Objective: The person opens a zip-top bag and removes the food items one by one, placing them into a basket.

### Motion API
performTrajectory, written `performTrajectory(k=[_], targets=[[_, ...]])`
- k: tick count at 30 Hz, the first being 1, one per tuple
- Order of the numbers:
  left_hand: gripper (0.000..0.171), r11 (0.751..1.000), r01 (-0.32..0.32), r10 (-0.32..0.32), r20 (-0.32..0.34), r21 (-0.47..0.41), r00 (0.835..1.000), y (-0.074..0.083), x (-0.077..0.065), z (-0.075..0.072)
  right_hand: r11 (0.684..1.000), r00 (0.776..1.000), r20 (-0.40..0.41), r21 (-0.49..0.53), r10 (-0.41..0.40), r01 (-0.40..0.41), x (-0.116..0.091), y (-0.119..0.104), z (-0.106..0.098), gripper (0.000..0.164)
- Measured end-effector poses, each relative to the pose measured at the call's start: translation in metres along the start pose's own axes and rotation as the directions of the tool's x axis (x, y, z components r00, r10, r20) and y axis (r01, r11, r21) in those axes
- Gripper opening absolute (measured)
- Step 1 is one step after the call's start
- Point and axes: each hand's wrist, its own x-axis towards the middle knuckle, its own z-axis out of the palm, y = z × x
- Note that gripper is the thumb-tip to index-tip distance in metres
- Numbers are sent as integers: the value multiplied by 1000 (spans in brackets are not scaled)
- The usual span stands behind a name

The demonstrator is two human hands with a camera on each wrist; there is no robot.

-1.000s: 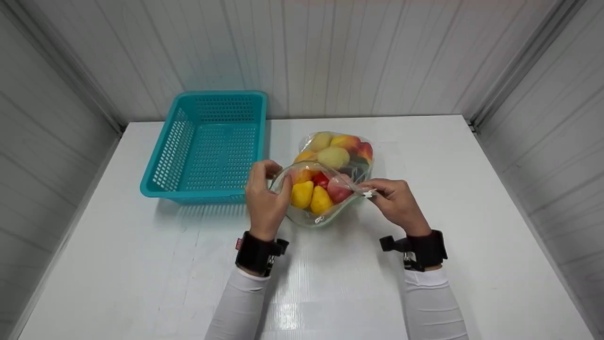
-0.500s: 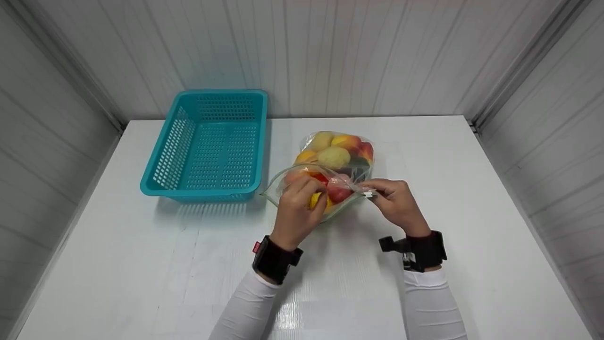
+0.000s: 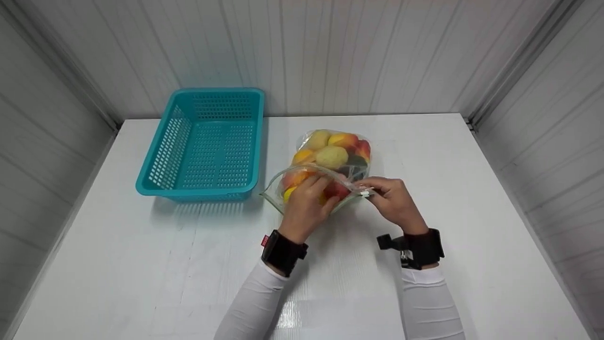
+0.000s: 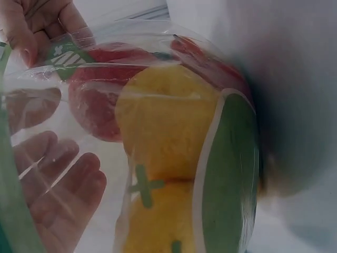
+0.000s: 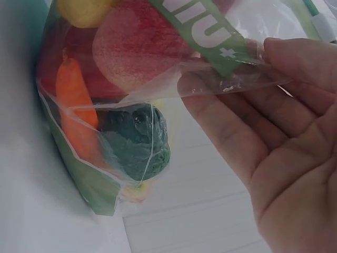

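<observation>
A clear zip bag [image 3: 271, 203] full of fruit lies on its side, its mouth facing me. My left hand [image 3: 306, 205] reaches into the mouth over the fruit; the left wrist view shows its fingers [image 4: 63, 195] extended through the plastic, grasping nothing. My right hand [image 3: 394, 200] pinches the mouth's right corner beside the white zip slider [image 3: 364, 193]. Inside are yellow pears [image 4: 168, 116], a red fruit [image 4: 100, 105], an orange carrot [image 5: 79, 110] and a dark green vegetable [image 5: 137, 139]. Pale green fruit [image 3: 331, 157] sits toward the bag's far end.
A teal plastic basket [image 3: 198, 192] stands left of the bag with nothing in it. The white table [image 3: 349, 288] ends at a pale panelled wall [image 3: 302, 56] behind, with side walls left and right.
My left hand has let go of the bag's left rim and moved right into the mouth, covering the pears. My right hand keeps its pinch in place.
</observation>
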Motion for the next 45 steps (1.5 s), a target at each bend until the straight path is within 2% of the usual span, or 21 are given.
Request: performTrajectory(k=[4, 8, 13, 19, 24, 32, 45], targets=[[53, 1000, 9, -9, 48, -15, 999, -2, 3, 5, 1000, 1000, 14, 3, 23, -23, 1, -1, 0, 14], [62, 998, 58, -57, 107, -3, 993, -4, 4, 9, 999, 999, 31, 6, 42, -43, 1, -1, 1, 15], [67, 991, 134, -129, 166, -23, 978, -7, 3, 11, 1000, 998, 63, 7, 30, -31, 1, -1, 2, 15], [63, 984, 166, -148, 217, -70, 965, -12, 4, 10, 1000, 997, 74, -7, 23, -23, 1, -1, 2, 15], [56, 979, 172, -145, 228, -106, 963, -14, 3, 9, 1000, 997, 70, -11, 23, -22, 1, 0, 2, 15], [56, 975, 161, -129, 200, -153, 971, -14, 2, 5, 999, 998, 66, -32, 19, -17, 1, -2, 1, 16], [60, 975, 163, -131, 195, -154, 972, 0, 2, -26, 996, 998, 24, -66, 64, -62, 0, -4, 0, 14]])
